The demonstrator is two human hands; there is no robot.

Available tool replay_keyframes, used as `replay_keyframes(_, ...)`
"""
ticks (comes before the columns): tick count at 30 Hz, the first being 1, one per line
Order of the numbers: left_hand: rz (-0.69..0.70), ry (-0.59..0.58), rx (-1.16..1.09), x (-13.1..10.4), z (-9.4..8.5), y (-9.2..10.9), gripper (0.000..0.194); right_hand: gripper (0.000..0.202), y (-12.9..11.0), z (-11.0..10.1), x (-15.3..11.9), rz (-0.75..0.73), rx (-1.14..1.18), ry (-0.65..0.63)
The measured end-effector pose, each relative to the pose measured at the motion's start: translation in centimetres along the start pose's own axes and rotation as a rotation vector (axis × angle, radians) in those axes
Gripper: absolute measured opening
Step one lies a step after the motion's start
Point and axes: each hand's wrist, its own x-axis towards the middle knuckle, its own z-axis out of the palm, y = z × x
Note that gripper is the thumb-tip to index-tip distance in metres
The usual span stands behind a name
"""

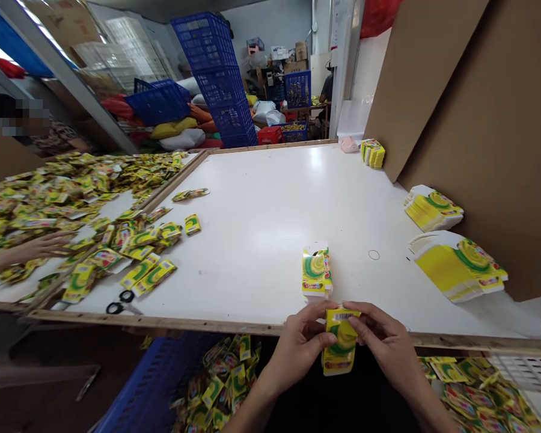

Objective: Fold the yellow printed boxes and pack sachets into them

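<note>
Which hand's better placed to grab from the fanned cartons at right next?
Right, I'd judge: the right hand is nearer the fanned cartons; the left hand is beyond the held box. Both hands touch that box.

Can't read the small print on the yellow box (341, 343), way too tiny. Blue crate (137, 385) gets chopped off by the bottom edge, and the face of the person at far left (20, 117) is pixelated out.

Left hand (304, 340) and right hand (379, 337) holding a yellow box (341, 346) over the edge of a white table (261, 222), small stack of boxes (316, 270) standing just beyond, black scissors (122, 302) lying to the left.
</note>
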Motion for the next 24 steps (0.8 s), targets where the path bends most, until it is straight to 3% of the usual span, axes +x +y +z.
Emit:
replay_keyframes(6, -0.077, -0.109, -0.088, 0.5, -0.3, 0.6, 0.047, 0.024, 0.0, -1.2, -0.6, 0.002, 0.058, -0.011)
replay_keyframes(12, -0.048, -0.081, 0.080, 0.0, 0.7, -0.4, 0.040, 0.023, -0.9, -1.1, 0.0, -0.023, -0.078, -0.023)
replay_keyframes(14, 0.037, -0.090, 0.290, 0.2, 1.1, -0.5, 0.036, 0.026, -0.7, -2.6, -0.3, -0.008, -0.156, -0.035)
replay_keyframes(17, 0.281, -0.113, 0.770, 1.4, 0.5, -0.2, 0.044, 0.030, 1.4, -7.5, -1.5, 0.129, -0.404, -0.140)
replay_keyframes(20, 0.418, -0.046, 1.133, 3.6, -1.9, -0.2, 0.071, 0.038, 4.6, -12.3, -3.0, 0.195, -0.658, 0.011)
replay_keyframes(22, 0.386, -0.017, 1.234, 4.8, -3.6, -0.5, 0.073, 0.042, 5.9, -13.4, -3.7, 0.225, -0.692, 0.039)
replay_keyframes(24, 0.348, -0.018, 1.250, 5.4, -4.9, -0.7, 0.065, 0.042, 5.7, -12.3, -3.8, 0.287, -0.653, -0.074)
